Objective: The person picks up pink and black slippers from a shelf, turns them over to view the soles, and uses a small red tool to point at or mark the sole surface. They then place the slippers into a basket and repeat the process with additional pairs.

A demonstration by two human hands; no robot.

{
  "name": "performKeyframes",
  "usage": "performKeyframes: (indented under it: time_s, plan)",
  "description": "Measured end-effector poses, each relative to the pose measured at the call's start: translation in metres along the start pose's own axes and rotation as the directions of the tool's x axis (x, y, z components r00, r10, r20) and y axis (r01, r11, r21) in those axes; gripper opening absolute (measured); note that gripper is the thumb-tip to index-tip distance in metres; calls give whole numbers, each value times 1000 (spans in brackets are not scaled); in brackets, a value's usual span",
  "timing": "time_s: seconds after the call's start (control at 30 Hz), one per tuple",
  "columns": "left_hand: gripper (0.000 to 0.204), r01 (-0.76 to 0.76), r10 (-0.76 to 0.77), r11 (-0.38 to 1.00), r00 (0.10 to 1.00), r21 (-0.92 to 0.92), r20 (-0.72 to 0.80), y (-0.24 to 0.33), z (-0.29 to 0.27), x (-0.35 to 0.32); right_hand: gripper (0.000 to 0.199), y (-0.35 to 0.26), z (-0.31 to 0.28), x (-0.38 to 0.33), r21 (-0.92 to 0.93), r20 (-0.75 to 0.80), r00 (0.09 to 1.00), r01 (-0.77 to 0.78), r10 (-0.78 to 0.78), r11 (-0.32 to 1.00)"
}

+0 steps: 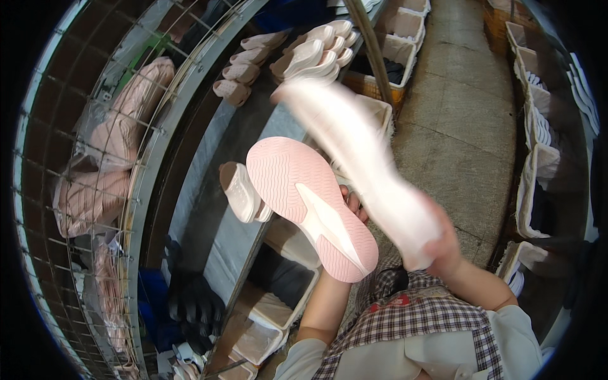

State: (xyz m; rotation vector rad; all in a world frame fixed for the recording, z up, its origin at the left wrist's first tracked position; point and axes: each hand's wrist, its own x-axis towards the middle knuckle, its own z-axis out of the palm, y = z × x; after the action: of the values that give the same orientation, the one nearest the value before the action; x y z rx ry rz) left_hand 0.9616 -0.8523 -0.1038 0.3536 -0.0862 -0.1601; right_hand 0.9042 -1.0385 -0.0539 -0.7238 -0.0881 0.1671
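Observation:
My left hand (354, 204) is closed on a pink shoe sole (288, 174) with a white centre strip. Its wavy tread faces me, and most of the hand is hidden behind it. To the right, my right hand (447, 244) grips the near end of a long white shoe sole (367, 149), which is smeared by motion. This white sole slants up to the left, its far end above the pink one. Beyond the pink sole's left edge, a pair of pale soles (240, 193) rests on the grey bench surface.
Rows of pale soles (313, 54) stand farther up the bench (218, 244). Wire mesh (95, 126) with bagged pink pieces (130, 117) runs along the left. Black gloves (196, 301) hang at lower left. Lined crates (538, 190) line the right of the concrete floor (456, 126).

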Motion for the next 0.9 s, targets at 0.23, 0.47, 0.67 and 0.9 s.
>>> performKeyframes:
  time_s: [0.23, 0.47, 0.67, 0.9]
  plan:
    - [51, -61, 67, 994, 995, -87, 71, 19, 40, 2, 72, -11, -43, 10, 324, -143, 986, 131, -88, 937]
    - [47, -9, -7, 994, 990, 110, 142, 31, 24, 0, 78, 15, -25, 14, -2, -182, 979, 91, -90, 996]
    - [60, 258, -202, 959, 908, 113, -367, 47, -17, -23, 91, 54, 14, 14, -43, 135, 941, -308, 311, 950]
    - [54, -76, 557, 733, 637, 676, -533, 172, -27, -105, 87, 98, 34, 40, -283, 567, 721, -285, 399, 916]
